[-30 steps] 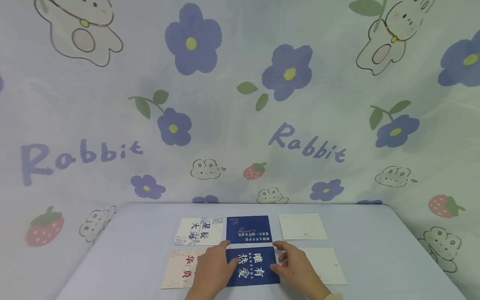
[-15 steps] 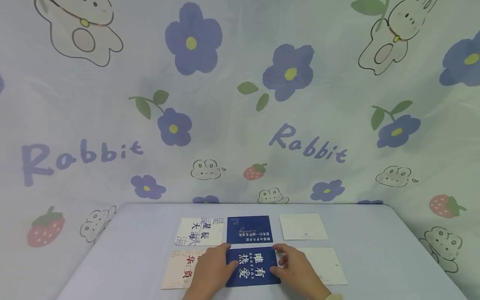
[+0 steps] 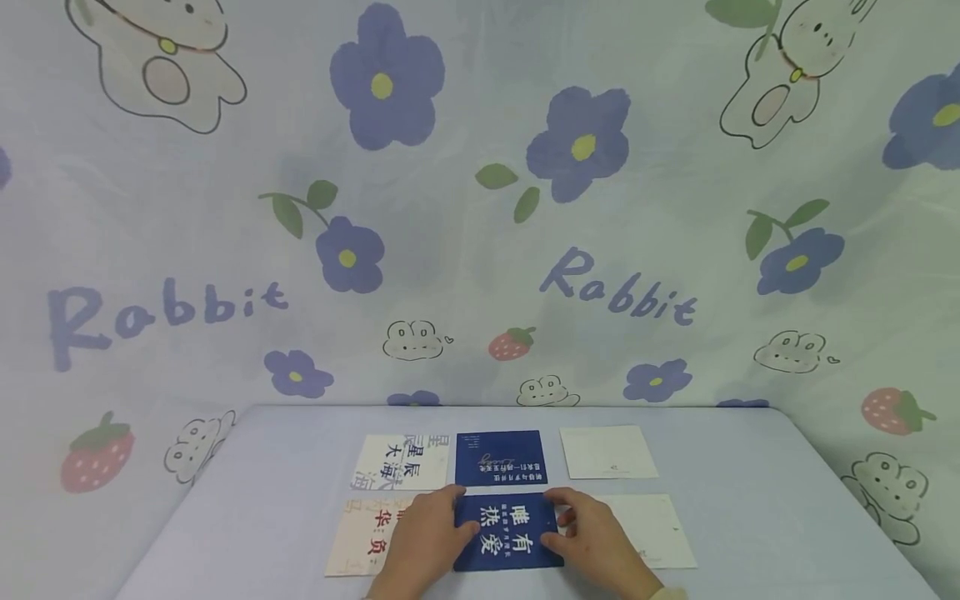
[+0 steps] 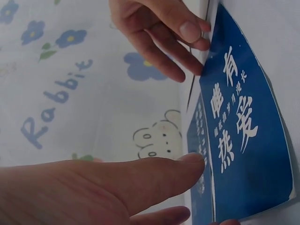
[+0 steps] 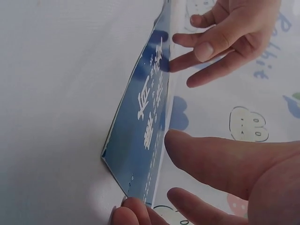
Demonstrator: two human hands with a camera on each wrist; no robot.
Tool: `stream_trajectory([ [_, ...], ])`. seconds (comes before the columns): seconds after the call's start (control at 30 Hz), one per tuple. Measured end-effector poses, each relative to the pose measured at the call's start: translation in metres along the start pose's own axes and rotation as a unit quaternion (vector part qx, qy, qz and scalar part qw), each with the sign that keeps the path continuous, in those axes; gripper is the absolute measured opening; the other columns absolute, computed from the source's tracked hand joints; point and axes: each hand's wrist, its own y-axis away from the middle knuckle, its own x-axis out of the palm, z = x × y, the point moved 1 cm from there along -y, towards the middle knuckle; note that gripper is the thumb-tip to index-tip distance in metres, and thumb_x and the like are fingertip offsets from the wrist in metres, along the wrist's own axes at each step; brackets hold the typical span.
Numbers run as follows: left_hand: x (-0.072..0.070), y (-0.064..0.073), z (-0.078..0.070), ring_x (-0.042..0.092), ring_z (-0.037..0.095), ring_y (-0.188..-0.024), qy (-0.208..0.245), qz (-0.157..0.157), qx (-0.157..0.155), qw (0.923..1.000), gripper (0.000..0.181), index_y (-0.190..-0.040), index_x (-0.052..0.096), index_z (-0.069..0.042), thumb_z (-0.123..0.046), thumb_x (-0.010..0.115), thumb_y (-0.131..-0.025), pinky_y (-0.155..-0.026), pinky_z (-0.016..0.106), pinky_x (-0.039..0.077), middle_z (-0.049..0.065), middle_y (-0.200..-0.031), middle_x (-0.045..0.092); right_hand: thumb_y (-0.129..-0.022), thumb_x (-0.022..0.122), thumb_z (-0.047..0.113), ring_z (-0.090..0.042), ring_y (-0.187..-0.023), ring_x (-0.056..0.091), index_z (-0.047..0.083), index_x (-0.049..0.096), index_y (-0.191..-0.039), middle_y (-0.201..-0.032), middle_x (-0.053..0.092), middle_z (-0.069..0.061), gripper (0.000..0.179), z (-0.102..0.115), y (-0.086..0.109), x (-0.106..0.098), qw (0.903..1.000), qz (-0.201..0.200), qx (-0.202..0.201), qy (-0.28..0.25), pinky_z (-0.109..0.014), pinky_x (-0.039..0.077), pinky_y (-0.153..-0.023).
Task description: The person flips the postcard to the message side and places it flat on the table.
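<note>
A dark blue card (image 3: 504, 554) with white Chinese lettering lies flat in the front row, between the two hands. My left hand (image 3: 426, 529) is at its left edge, fingers loosely bent, the thumb extended toward the card. On the opposite edge, my right hand (image 3: 600, 537) has its fingertips by the card, the thumb apart from the index finger. In the right wrist view, fingertips (image 5: 136, 211) sit at a corner of the blue card (image 5: 129, 140). Directly behind lies a second blue card (image 3: 498, 446) with small print.
A white card with dark lettering (image 3: 378, 458) and a cream card with red lettering (image 3: 352, 546) lie left. Two pale cards, a back one (image 3: 607, 450) and a front one (image 3: 663, 533), lie right. A printed rabbit-and-flower backdrop (image 3: 450, 250) rises behind the table (image 3: 247, 500).
Both hands stay at the front blue card's sides with hardly any movement. The whole head view has shifted very slightly; the cards keep their arrangement.
</note>
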Motion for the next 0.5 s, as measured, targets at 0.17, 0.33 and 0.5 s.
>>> stream_trajectory([
  [0.17,-0.0014,0.0001,-0.0005,0.065,0.04,-0.112,0.008,-0.004,0.013,0.9999,0.051,-0.121,0.068,0.0,-0.024,0.083,-0.078,-0.094,0.059,0.05,0.019,-0.117,0.07,-0.078,0.083,0.013,-0.015,-0.081,0.057,0.002,0.065,-0.123,-0.111,0.068,-0.01,0.049,-0.002,-0.0009,-0.0007,0.9999,-0.002,-0.014,-0.01,-0.031,0.052,-0.068],
  [0.33,-0.0038,0.0003,-0.0006,0.063,0.041,-0.113,0.023,-0.011,0.022,0.9994,0.05,-0.12,0.068,0.001,-0.022,0.083,-0.079,-0.096,0.058,0.049,0.02,-0.116,0.069,-0.079,0.083,0.012,-0.016,-0.081,0.057,0.003,0.065,-0.124,-0.104,0.068,-0.006,0.049,-0.0016,-0.0005,-0.0002,0.9998,-0.011,-0.006,-0.013,-0.033,0.053,-0.07],
  [0.5,-0.0044,-0.0002,0.0017,0.065,0.04,-0.111,0.039,-0.009,0.032,0.9987,0.048,-0.12,0.068,0.001,-0.022,0.081,-0.08,-0.094,0.056,0.051,0.019,-0.114,0.071,-0.079,0.082,0.008,-0.014,-0.08,0.057,0.005,0.065,-0.124,-0.101,0.066,-0.003,0.048,-0.0031,-0.0002,0.0011,0.9993,-0.029,-0.017,-0.016,-0.031,0.053,-0.069],
])
